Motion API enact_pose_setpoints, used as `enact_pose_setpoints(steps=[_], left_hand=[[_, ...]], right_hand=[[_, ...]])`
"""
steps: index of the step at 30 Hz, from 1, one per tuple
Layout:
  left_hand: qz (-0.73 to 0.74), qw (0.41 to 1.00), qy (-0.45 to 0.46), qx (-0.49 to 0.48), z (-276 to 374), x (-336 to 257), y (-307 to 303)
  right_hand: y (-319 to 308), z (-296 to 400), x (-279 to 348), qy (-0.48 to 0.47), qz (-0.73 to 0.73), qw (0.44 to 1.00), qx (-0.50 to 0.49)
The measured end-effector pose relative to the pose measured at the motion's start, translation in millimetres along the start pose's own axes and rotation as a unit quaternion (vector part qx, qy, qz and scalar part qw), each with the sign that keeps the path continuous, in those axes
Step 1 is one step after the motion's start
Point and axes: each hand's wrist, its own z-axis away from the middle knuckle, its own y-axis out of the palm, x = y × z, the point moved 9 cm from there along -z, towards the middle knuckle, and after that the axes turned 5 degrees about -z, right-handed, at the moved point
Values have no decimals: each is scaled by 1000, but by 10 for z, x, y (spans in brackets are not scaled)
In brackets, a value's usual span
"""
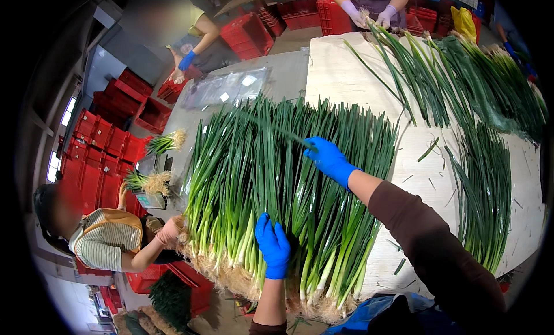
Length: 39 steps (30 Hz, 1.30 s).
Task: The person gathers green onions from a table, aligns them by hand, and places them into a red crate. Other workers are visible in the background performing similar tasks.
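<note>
A broad row of green onions [285, 175] lies before me, dark leaves pointing away and pale roots near my body. My right hand [331, 162], in a blue glove, is above the leaves with its fingers closed on a thin leaf [281, 134], blurred and stretching to the left. Lower down, my left hand [273, 250], also blue-gloved, rests palm down on the pale stems. What lies beneath its fingers is hidden.
At left, a person's gloved hand [169, 231] touches the row's roots. Rooted bundles [153, 183] sit on a scale [151, 201]. Another person's gloved hands [368, 17] hold onions across the pale board [331, 75]. More onions [487, 196] lie right. Red crates [93, 162] are stacked left.
</note>
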Motion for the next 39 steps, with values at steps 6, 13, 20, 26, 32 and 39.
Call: enact_pose_setpoints(steps=[6,13,20,26,32,39], left_hand=[[-41,998,-38,16,-3,-7,21],[-103,993,-60,9,-98,-225,-87],[-174,974,115,91,-164,-509,152],[-160,982,62,77,-247,-446,132],[-158,984,64,61,-238,-326,130],[-147,986,74,40,-214,-297,154]], right_hand=[[-565,169,-206,21,-265,960,-89],[-578,353,-32,92,-306,947,-17],[-305,417,-46,102,-310,945,9],[-174,423,-72,109,-312,943,40],[-99,415,-4,124,-267,955,35],[45,114,110,86,-205,975,11]])
